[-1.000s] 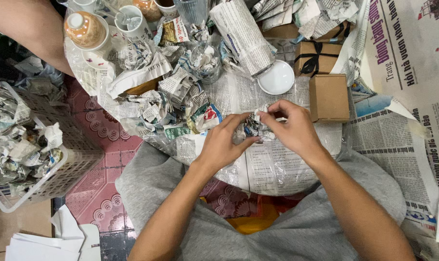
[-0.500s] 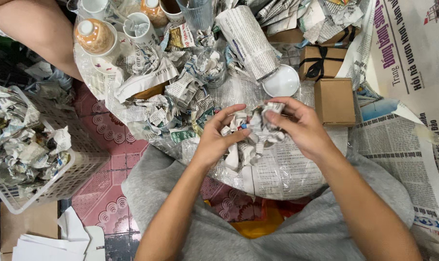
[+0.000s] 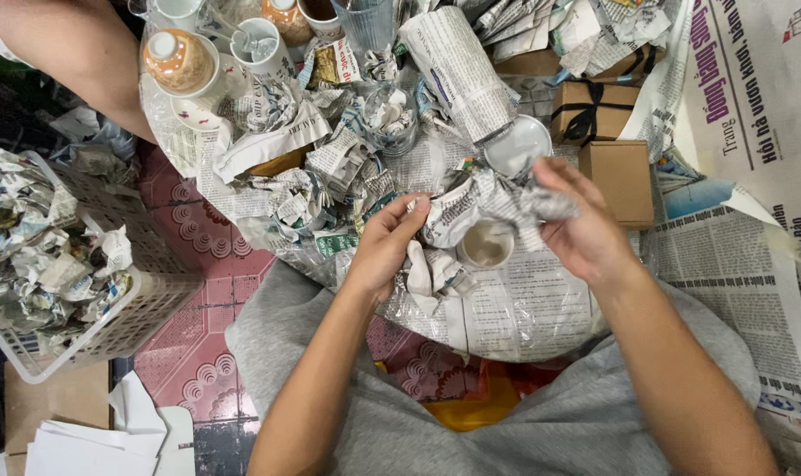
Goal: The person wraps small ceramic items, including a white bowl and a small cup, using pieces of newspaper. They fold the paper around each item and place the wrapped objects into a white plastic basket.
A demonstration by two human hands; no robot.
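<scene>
Crumpled newspaper wrapping (image 3: 484, 204) stretches sideways between both hands, its long axis running left to right. Left hand (image 3: 384, 242) pinches its left end; right hand (image 3: 581, 225) pinches the right end. A small cup (image 3: 486, 244) sits just below, between the hands, nearer neither.

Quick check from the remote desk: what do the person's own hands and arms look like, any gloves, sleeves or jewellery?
Both are bare. The left hand and right hand wear no gloves, and no rings, watch or bracelet show. Both forearms are uncovered as far as the picture shows; no sleeve appears on either. The only clothing in view is grey cloth below the arms.
</scene>
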